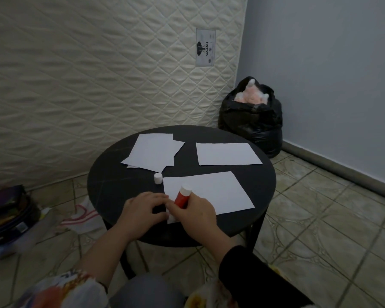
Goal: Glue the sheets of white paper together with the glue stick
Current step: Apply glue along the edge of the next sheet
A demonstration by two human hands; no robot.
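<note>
Black round table [111, 181], right hand [195, 211] fingers gripping glue stick [182, 196] — left hand [143, 210] pressing paper sheet [209, 190]

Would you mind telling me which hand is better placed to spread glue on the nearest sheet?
The right hand: it already grips the uncapped glue stick over the nearest sheet, while the left hand rests at its edge.
</note>
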